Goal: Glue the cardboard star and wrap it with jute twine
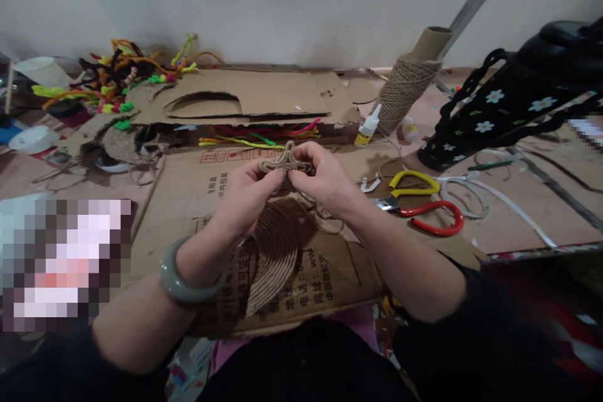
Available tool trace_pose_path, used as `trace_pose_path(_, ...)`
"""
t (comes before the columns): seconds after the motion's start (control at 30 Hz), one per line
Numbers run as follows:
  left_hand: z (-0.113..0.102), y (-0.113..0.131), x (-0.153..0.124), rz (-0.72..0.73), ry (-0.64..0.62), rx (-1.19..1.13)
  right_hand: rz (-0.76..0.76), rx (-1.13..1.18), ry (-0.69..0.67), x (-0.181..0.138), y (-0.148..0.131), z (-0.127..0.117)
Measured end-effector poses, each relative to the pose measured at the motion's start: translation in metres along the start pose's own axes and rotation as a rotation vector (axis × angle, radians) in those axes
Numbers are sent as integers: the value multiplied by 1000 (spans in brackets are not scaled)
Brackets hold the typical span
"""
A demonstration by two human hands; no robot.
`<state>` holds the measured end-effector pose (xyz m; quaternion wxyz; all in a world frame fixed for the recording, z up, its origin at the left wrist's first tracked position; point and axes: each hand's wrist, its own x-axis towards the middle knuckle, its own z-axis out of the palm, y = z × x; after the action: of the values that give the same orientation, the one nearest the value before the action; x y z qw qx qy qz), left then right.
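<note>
Between both hands is a star-shaped piece of coiled jute twine (288,160), held up above the cardboard. My left hand (247,195), below a green bangle (188,279) on the wrist, pinches its left side with thumb and fingers. On the right side, my right hand (325,179) grips it, thumb pressed at the front near the middle. Under the hands a curved mat of glued twine rows (276,254) lies on the printed cardboard sheet (179,201). Loose twine (325,223) trails below my right hand.
Right of my hands lie scissors (436,220) with red and yellow handles. Behind stand a small glue bottle (367,129), a twine spool (409,85) and a black flowered flask (499,100). Colourful pipe cleaners (122,69) heap at back left, near cut cardboard (282,91).
</note>
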<state>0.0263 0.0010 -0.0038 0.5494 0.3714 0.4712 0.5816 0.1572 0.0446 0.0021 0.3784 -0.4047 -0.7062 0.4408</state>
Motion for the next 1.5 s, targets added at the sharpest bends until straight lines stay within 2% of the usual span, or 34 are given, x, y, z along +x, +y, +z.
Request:
trace_pose_path(0.2, 2, 6, 0, -35, 7, -21, 41, 180, -78, 1, -4, -6)
trace_pose_path(0.4, 0, 7, -1, -74, -54, -26, 10, 172, -70, 3, 3, -6)
trace_pose_path(0.57, 2, 7, -1, -55, -26, -6, 18, 189, -99, 2, -1, -6)
trace_pose_path(0.8, 0, 3, 0, -64, -36, 25, -5, 96, -100, 2, 0, -2)
trace_pose_path(1.03, -2, 5, 0, -108, -95, -9, 13, 200, -139, 4, 1, -9)
trace_pose_path(1.13, -3, 6, 2, -85, -79, -9, 53, 218, -134, 5, 0, -12)
trace_pose_path(1.23, -3, 7, 4, -28, -5, -21, 89, 195, -111, 6, -1, -10)
trace_pose_path(1.33, -4, 7, 5, 7, 47, -32, 58, 166, -126, 6, 1, -7)
trace_pose_path(1.5, -6, 7, 4, -20, 16, -18, 20, 142, -108, 8, 5, -9)
